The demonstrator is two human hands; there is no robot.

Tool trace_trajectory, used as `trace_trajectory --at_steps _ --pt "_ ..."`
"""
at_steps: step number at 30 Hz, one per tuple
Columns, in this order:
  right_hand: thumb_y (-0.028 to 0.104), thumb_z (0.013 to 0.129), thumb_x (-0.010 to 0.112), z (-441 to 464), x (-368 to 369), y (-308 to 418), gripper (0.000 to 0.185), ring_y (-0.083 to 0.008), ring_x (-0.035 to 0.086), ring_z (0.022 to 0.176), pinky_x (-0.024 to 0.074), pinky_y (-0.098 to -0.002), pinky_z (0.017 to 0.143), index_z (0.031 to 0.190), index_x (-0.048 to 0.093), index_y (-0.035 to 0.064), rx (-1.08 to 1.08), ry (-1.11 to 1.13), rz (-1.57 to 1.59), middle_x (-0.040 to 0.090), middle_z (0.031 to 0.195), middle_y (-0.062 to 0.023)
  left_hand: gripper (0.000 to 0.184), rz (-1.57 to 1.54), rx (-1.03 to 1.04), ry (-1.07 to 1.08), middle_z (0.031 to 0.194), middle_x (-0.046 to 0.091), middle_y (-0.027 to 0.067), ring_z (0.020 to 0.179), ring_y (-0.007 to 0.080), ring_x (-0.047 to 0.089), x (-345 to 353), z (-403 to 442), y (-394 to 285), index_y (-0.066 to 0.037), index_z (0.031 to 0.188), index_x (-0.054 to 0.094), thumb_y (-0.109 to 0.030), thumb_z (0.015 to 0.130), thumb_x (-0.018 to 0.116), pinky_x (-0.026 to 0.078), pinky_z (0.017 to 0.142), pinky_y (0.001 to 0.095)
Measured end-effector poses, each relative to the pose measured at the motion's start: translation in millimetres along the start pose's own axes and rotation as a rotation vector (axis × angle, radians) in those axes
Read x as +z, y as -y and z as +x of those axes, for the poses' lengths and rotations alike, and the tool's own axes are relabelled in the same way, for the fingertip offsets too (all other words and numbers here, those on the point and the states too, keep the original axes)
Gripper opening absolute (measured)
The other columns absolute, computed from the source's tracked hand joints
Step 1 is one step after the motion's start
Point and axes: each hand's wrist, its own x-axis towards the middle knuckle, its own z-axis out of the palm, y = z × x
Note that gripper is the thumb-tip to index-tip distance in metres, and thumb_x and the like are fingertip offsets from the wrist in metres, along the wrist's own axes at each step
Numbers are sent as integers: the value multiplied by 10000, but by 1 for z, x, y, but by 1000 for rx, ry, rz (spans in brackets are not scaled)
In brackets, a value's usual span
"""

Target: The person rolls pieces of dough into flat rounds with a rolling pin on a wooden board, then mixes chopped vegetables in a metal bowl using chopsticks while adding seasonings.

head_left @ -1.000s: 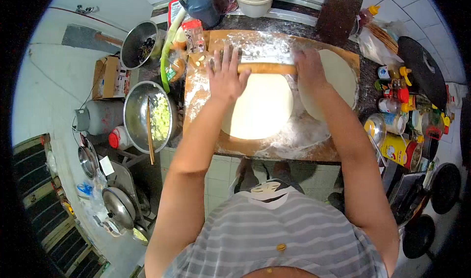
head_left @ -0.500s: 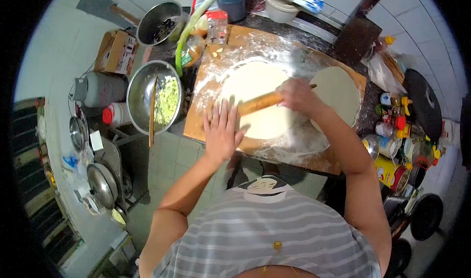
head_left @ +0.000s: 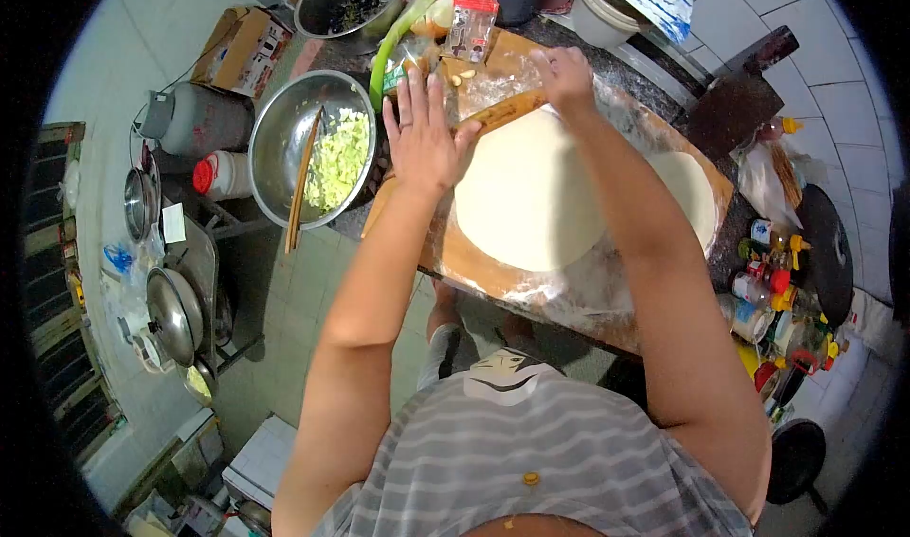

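A wooden rolling pin (head_left: 510, 110) lies at a slant along the upper edge of a round dough sheet (head_left: 531, 196) on the floured wooden board (head_left: 445, 253). My left hand (head_left: 427, 139) is spread flat over the pin's left end, fingers pointing up. At the pin's right end is my right hand (head_left: 567, 80), its fingers curled over the wood. Partly behind my right forearm, a second round dough sheet (head_left: 687, 196) rests on the board's right side.
Left of the board stands a steel bowl (head_left: 275, 148) with chopped green vegetable and chopsticks (head_left: 302, 182). A green stalk (head_left: 381, 63) and a red-topped packet (head_left: 471, 27) lie behind. Bottles (head_left: 768, 262) and a dark cleaver-shaped object (head_left: 725, 110) are at right.
The view has turned, so the board appears more tilted. The rolling pin, with both hands, has gone from across the middle of the dough to its far edge since half a second ago.
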Motion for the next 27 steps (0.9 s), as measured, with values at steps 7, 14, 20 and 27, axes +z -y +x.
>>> trace_trajectory --at_steps 7,14,20,27 --pt "186 738 667 -81 -107 16 427 -311 476 998 376 -431 874 1147 551 150 -466 305 -70 526 1053 -102 874 -130 99 277 1443 215 230 1341 368 204 -25 -105 11 78 1361 228 -595 836 418 135 1088 486" --pt "139 769 623 -134 -112 31 355 -287 510 991 380 -456 873 1114 566 81 -265 376 -189 563 1028 -94 886 75 143 289 1448 213 221 1353 325 201 -34 -122 34 79 1376 193 -619 850 340 97 1102 468" --pt "182 809 609 -182 -156 98 388 -332 567 871 451 -446 758 1147 475 47 237 548 -168 538 1037 -149 585 -155 506 334 1478 213 81 1375 278 147 -42 8 -30 -162 1419 243 -472 929 321 82 1115 457" --pt "188 822 582 -277 -104 182 376 -318 587 873 495 -410 725 1154 499 32 539 439 -63 547 992 -151 596 -27 991 422 1501 137 67 1384 267 111 3 -11 -31 -207 1444 127 -496 935 241 39 1111 488"
